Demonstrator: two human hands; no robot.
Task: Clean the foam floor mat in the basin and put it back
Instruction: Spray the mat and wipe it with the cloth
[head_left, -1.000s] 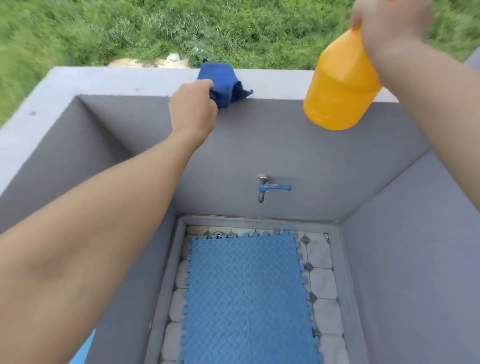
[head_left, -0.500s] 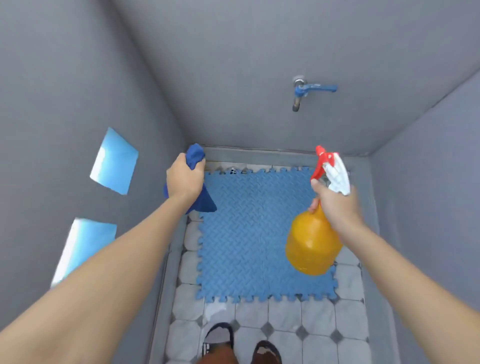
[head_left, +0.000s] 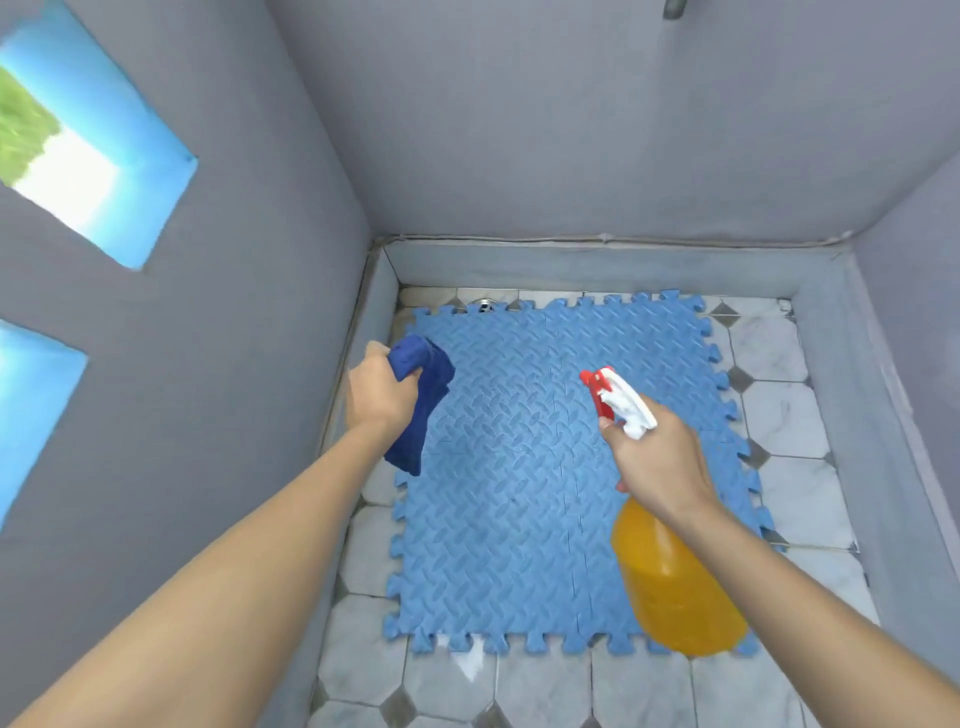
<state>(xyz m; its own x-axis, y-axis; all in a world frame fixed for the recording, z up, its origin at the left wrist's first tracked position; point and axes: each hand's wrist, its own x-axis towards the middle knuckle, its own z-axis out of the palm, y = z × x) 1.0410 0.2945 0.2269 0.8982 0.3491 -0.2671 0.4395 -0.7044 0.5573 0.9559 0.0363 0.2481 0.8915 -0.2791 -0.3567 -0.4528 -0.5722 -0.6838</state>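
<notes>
A light blue foam floor mat (head_left: 524, 488) with interlocking edges lies flat on the tiled floor of the grey basin (head_left: 597, 260). My left hand (head_left: 379, 395) grips a bunched dark blue cloth (head_left: 423, 400) above the mat's left edge. My right hand (head_left: 660, 457) holds an orange spray bottle (head_left: 675, 582) by its neck, over the mat's right side. Its red and white trigger head (head_left: 618, 400) points up and to the left over the mat.
Grey walls rise on the left, back and right of the basin. Two blue-framed openings (head_left: 98, 156) pierce the left wall. A drain (head_left: 485, 304) sits at the mat's far edge. White octagonal tiles (head_left: 779, 415) show to the right and in front of the mat.
Both hands came down from the basin's top rim with the cloth and bottle and now hover low over the mat. My view has tilted down and moved closer to the floor.
</notes>
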